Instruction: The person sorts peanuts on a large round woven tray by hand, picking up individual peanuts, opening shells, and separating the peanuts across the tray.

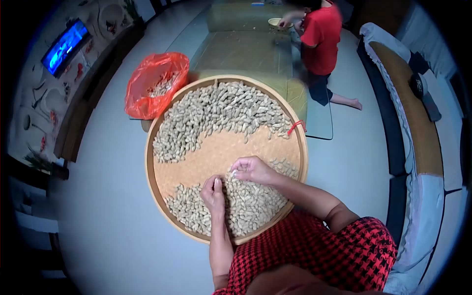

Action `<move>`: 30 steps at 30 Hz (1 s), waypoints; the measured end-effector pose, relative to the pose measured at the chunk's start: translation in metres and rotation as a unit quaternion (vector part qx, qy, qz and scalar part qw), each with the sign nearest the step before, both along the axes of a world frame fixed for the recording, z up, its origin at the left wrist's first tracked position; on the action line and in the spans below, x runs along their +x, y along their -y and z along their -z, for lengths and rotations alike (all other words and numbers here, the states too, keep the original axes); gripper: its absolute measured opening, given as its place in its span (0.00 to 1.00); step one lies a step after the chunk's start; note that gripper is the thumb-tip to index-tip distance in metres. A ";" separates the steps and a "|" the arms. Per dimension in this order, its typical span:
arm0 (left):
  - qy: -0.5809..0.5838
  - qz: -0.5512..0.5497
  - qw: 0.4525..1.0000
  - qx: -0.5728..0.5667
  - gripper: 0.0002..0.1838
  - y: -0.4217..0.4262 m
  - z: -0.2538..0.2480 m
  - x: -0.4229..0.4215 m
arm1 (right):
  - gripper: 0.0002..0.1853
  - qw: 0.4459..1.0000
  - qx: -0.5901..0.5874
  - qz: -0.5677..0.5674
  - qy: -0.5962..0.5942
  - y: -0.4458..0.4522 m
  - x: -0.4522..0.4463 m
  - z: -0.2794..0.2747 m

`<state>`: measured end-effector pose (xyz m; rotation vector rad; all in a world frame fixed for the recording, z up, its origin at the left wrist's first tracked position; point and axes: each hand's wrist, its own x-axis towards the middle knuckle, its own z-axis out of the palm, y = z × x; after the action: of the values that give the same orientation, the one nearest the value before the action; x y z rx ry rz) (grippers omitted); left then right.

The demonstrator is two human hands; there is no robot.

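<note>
A big round tray (236,147) with a raised wooden rim holds unshelled peanuts in two heaps. The far heap of peanuts (221,110) curves along the back rim, and the near heap of peanuts (253,204) lies on my side. Over the near heap, my left hand (213,196) is closed, thumb pressed to its fingers; whatever it may hold is hidden. Just right of it and slightly farther away, my right hand (251,170) pinches a small pale peanut (233,173) at its fingertips. The two hands are close but apart.
Beyond the tray's left side sits a red plastic bag (155,86) with shells inside. Behind is a long glass table (246,51). A person in a red shirt (322,32) reaches to a bowl (280,22) there. A sofa (408,108) lines the right, a lit screen (66,46) the left.
</note>
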<state>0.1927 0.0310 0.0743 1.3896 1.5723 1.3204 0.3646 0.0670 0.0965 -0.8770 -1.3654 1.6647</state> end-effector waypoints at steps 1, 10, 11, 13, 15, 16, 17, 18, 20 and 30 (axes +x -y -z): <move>0.013 -0.020 1.000 -0.007 0.10 -0.002 0.001 -0.002 | 0.10 1.000 0.005 0.003 -0.004 0.000 0.000 0.004; -0.092 -0.024 0.995 0.017 0.09 -0.004 -0.007 -0.001 | 0.10 0.999 -0.036 0.001 0.031 0.005 0.006 0.001; -0.089 -0.019 0.996 0.009 0.09 -0.003 -0.008 0.002 | 0.10 0.999 -0.032 0.001 0.031 0.005 0.005 0.003; -0.087 -0.015 0.996 0.029 0.09 0.000 -0.010 0.008 | 0.09 0.998 -0.051 0.005 0.027 0.005 0.004 0.005; 0.090 0.056 0.993 -0.047 0.09 0.003 -0.014 0.014 | 0.08 0.999 -0.015 0.019 0.048 0.006 0.003 0.005; 0.121 0.084 0.989 -0.024 0.08 0.003 -0.005 0.018 | 0.08 0.997 0.017 0.032 0.070 0.005 0.002 0.004; 0.154 0.105 0.982 -0.010 0.08 0.002 0.001 0.022 | 0.08 0.997 0.021 0.029 0.068 0.005 0.001 0.004; 0.198 0.129 0.970 -0.053 0.08 0.004 -0.001 0.023 | 0.07 0.995 0.037 0.033 0.088 0.005 0.001 0.003; 0.231 0.160 0.956 -0.084 0.07 0.009 0.000 0.023 | 0.06 0.987 0.076 0.042 0.135 0.005 0.002 -0.001; 0.192 0.105 0.974 -0.058 0.06 0.014 -0.002 0.029 | 0.08 0.989 0.084 0.003 0.122 0.003 -0.002 0.005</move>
<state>0.2217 0.0169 0.0759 1.1149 1.1903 1.2576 0.3622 0.0644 0.0915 -1.0088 -1.6406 1.4469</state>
